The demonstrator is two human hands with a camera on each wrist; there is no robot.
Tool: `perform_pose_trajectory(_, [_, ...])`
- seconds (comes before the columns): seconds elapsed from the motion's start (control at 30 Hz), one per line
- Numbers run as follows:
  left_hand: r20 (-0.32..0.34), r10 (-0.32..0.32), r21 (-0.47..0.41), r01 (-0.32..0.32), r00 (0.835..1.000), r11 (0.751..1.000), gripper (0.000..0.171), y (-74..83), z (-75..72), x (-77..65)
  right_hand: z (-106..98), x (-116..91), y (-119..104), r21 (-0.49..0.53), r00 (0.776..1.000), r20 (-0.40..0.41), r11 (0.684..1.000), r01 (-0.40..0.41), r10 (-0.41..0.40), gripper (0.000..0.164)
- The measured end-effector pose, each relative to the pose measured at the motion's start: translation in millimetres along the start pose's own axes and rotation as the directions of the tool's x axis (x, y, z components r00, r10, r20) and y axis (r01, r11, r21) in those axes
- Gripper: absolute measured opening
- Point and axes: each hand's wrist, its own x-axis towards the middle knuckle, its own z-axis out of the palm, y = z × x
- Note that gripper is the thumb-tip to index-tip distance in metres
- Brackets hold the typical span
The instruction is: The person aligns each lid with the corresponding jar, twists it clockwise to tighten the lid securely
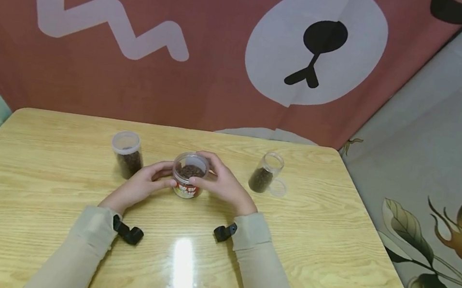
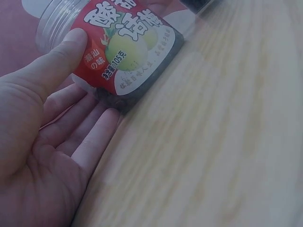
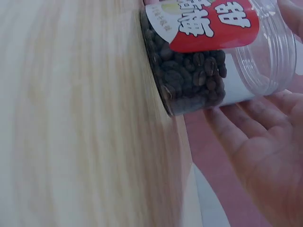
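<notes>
A clear plastic jar with a red and white label stands upright on the table, its top uncovered. Dark coffee beans fill its lower part. From the left, my left hand holds the jar, thumb on the label and fingers round the far side. My right hand grips it from the right, with the thumb by the rim and the other fingers behind. In the right wrist view, that hand is partly cut off by the frame edge.
On the left is a taller jar of dark contents with a whitish lid. To the right, a lidless narrow jar holds dark contents; a clear round lid lies beside it. A red printed curtain hangs behind the wooden table.
</notes>
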Motion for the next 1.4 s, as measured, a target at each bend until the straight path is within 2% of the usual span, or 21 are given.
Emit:
perform_pose_trajectory(0.53, [-0.005,0.017,-0.025,-0.017,1.0,1.0,0.058,-1.4,0.2,-0.1,4.1,-0.5,-6.7,-0.118,0.999,-0.042,0.993,0.017,-0.022,0.065])
perform_pose_trajectory(0.8, [-0.016,0.032,0.055,-0.031,0.999,0.998,0.058,-0.1,0.9,-1.0,2.3,-0.5,-4.7,-0.106,1.0,-0.013,0.994,0.016,-0.017,0.076])
perform_pose_trajectory(0.97, [-0.018,0.021,0.067,-0.019,1.0,0.998,0.058,-0.2,0.2,-0.6,2.3,0.7,-10.7,-0.11,1.0,0.013,0.994,0.01,-0.009,0.075])
perform_pose_trajectory(1.2, [-0.003,0.014,0.021,-0.013,1.0,1.0,0.059,0.4,0.1,-2.6,5.2,1.9,-19.0,-0.196,0.999,-0.025,0.98,-0.025,0.02,0.077])
perform_pose_trajectory(1.4, [0.007,0.016,-0.01,-0.016,1.0,1.0,0.059,1.0,0.0,-2.7,8.1,2.5,-21.5,-0.291,0.998,-0.064,0.957,-0.024,0.005,0.081])
